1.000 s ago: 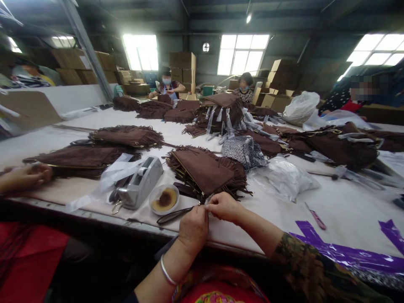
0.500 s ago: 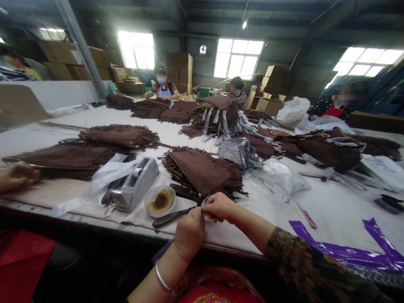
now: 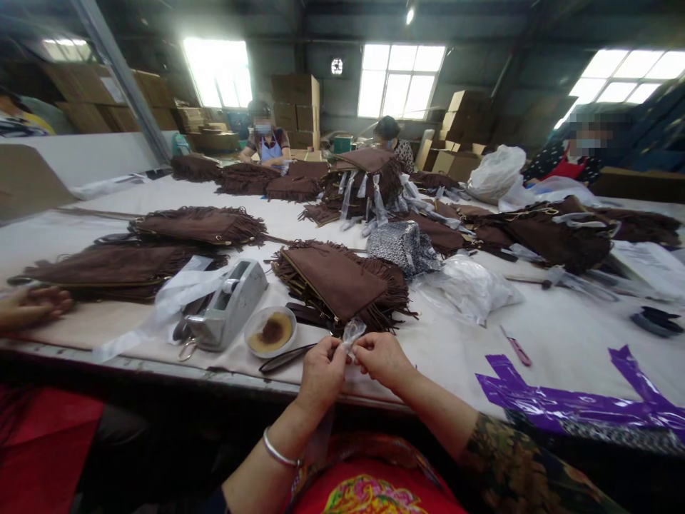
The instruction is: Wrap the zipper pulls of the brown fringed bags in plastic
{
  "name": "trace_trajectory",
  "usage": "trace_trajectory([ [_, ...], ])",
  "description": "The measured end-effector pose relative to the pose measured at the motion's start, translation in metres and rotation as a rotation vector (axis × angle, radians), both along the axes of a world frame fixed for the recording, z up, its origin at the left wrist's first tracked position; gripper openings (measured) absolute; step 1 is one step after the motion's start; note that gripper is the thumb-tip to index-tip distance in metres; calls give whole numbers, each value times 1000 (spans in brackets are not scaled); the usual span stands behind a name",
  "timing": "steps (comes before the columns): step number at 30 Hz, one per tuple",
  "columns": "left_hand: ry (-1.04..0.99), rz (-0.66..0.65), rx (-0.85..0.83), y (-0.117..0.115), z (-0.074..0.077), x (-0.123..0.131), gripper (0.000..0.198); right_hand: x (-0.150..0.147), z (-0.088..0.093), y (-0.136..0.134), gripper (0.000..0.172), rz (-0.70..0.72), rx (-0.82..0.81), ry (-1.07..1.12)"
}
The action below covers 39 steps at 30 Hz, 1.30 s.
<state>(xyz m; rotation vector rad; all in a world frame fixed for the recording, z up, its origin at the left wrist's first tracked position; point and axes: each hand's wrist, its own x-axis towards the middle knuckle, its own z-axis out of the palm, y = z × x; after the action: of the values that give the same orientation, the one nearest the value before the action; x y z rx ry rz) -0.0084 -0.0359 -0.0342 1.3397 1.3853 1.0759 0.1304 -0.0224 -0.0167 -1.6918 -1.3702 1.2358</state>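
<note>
My left hand (image 3: 320,373) and my right hand (image 3: 381,357) meet at the near edge of the table (image 3: 561,335), both pinching a small piece of clear plastic wrap (image 3: 353,332) that sticks up between the fingertips. Just beyond them lies a brown fringed suede bag (image 3: 342,284) with its strap end toward my hands. A dark strap (image 3: 286,358) lies on the table left of my left hand. A silver bangle (image 3: 279,451) sits on my left wrist.
A grey tape dispenser (image 3: 227,307) and a small white dish (image 3: 270,332) sit to the left. A neighbour's hand (image 3: 32,305) rests at far left. More brown fringed bags (image 3: 198,225), clear bags (image 3: 465,285), purple plastic (image 3: 561,403) and a pink cutter (image 3: 516,348) cover the table. People work at the far side.
My hands have drawn slightly back toward me and lifted; the clear plastic wrap now shows plainly between the fingertips. The view has shifted a little.
</note>
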Motion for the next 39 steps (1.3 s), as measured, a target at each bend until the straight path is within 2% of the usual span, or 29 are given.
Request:
trace_trajectory([
  [5,-372,-27,-213,-1,3,3,23,1,7,-4,12,12,42,52],
  [9,-619,-70,-354,-3,7,2,33,0,9,-6,9,-11,-72,206],
  [12,-745,-141,-473,-3,10,-1,41,-1,8,-6,8,-14,-120,293],
  [17,-836,-184,-592,-3,11,-2,39,-3,7,-3,8,-39,-120,297],
  [20,-800,-202,-599,-8,15,4,47,-4,3,0,9,-28,-99,259],
  [24,-652,-165,-493,-15,19,14,56,-2,-7,-3,11,-67,-48,254],
  [27,-523,-156,-404,-16,15,16,53,1,-12,-15,26,-107,-75,333],
  [29,-389,-152,-278,-17,11,14,47,3,-14,-25,35,-89,-82,421],
  [33,-146,-179,14,-17,9,10,44,4,-13,-33,35,-88,-72,530],
  [37,-83,-292,45,-12,13,1,45,6,-11,-29,35,-126,-152,552],
  [39,-95,-224,-10,-9,12,-4,42,8,-11,-29,34,-104,-144,569],
])
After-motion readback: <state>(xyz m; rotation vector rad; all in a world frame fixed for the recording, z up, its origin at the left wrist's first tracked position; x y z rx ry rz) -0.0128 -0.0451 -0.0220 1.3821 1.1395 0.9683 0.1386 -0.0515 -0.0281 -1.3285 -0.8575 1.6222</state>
